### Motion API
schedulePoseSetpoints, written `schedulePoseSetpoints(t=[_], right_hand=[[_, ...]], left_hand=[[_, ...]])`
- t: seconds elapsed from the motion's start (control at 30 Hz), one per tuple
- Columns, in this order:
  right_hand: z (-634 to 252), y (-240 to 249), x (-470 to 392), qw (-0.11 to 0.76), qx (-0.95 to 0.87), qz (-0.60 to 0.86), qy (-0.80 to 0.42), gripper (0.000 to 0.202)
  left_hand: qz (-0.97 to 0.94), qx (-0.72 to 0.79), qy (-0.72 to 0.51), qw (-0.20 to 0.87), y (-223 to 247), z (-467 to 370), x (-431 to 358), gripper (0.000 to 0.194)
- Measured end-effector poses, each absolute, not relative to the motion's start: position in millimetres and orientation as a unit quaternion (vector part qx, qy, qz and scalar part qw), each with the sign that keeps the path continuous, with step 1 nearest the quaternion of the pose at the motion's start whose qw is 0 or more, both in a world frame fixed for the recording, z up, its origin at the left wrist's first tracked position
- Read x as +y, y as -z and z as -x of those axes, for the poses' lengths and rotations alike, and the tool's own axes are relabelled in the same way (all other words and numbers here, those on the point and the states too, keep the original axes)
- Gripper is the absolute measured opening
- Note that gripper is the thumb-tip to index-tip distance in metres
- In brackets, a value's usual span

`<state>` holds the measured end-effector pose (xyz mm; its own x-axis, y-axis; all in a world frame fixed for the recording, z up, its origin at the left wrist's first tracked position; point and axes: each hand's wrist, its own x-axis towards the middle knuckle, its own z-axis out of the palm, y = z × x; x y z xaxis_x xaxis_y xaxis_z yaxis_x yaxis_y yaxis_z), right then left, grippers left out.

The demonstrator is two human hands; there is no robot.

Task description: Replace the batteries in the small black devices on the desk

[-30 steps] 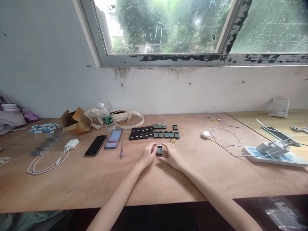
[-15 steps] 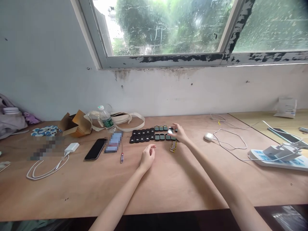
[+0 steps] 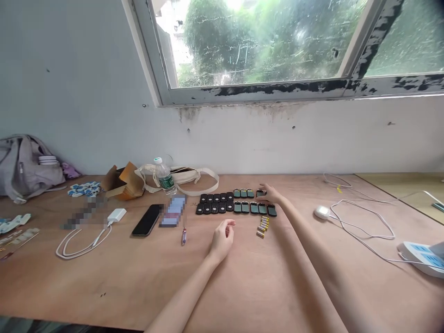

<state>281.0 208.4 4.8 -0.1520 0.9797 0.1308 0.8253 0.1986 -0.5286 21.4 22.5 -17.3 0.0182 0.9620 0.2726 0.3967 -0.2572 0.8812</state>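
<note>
My right hand (image 3: 272, 194) has its fingers closed round a small dark device with a screen (image 3: 261, 193), at the right end of the back row. Other devices with grey-green screens (image 3: 241, 207) lie in two rows beside it. To their left are two rows of black oval pieces (image 3: 215, 208). Several small yellow-banded batteries (image 3: 262, 227) lie in front of the screens. My left hand (image 3: 222, 238) rests on the table, nearer to me than the black pieces, fingers loosely curled and apart, holding nothing.
A screwdriver (image 3: 183, 237), a black phone (image 3: 147, 220) and a bottle (image 3: 165, 178) stand or lie on the left. Behind are an open box (image 3: 126, 185) and a pale bag (image 3: 208, 187). A white cable (image 3: 367, 231) and a power strip (image 3: 421, 256) are on the right.
The view has turned left, so things appear further right. My right hand has moved to the back row's right end, uncovering screens in the front row. My left hand stays resting on the table.
</note>
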Motion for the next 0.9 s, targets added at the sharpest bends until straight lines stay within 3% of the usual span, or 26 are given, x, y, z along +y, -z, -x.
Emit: schedulePoseSetpoints(t=[0.23, 0.5, 0.63, 0.9], right_hand=[[-254.3, -15.6, 211.6, 0.235, -0.771, 0.538, -0.244, 0.070], [-239.8, -31.2, 194.9, 0.285, -0.746, 0.575, -0.180, 0.067], [-219.1, -33.8, 133.8, 0.349, -0.760, 0.529, -0.143, 0.057], [-171.6, 6.3, -2.0, 0.298, -0.802, 0.506, -0.110, 0.046]], left_hand=[[-0.640, 0.521, -0.472, 0.309, 17.9, -19.9, 23.5, 0.025], [-0.646, 0.523, -0.463, 0.308, 19.9, -19.7, 24.1, 0.027], [-0.645, 0.526, -0.478, 0.280, 21.2, -18.7, 25.7, 0.027], [-0.660, 0.506, -0.480, 0.278, 21.4, -13.5, 29.6, 0.019]])
